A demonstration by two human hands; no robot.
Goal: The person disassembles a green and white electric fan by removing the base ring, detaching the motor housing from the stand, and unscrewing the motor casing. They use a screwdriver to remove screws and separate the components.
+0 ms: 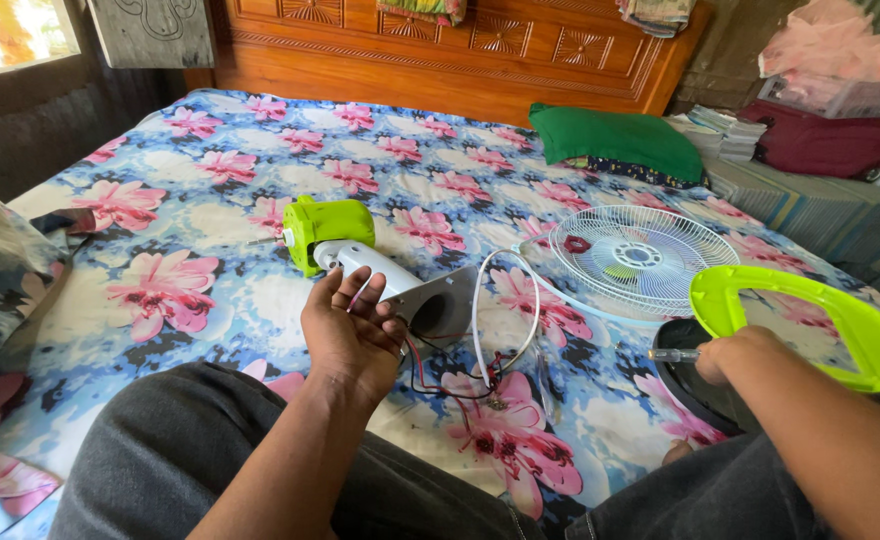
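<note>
Left hand (pixel 352 335) was wrapped around the white fan neck (pixel 385 285), fingers clamped on it, mid-bed. Right hand (pixel 728 358) had its fingers closed on a small screwdriver (pixel 672 354) by the bed's right edge, next to the green base ring (pixel 810 320).

A green pillow (pixel 620 140) lies near the carved wooden headboard (pixel 460 50) of a bed spread with a blue sheet patterned in pink flowers (pixel 190 200). A white wire fan grille (pixel 643 255) rests on the sheet. Beside the bed, a stack of books (pixel 730 135) sits next to a dark red bag (pixel 820 145).
</note>
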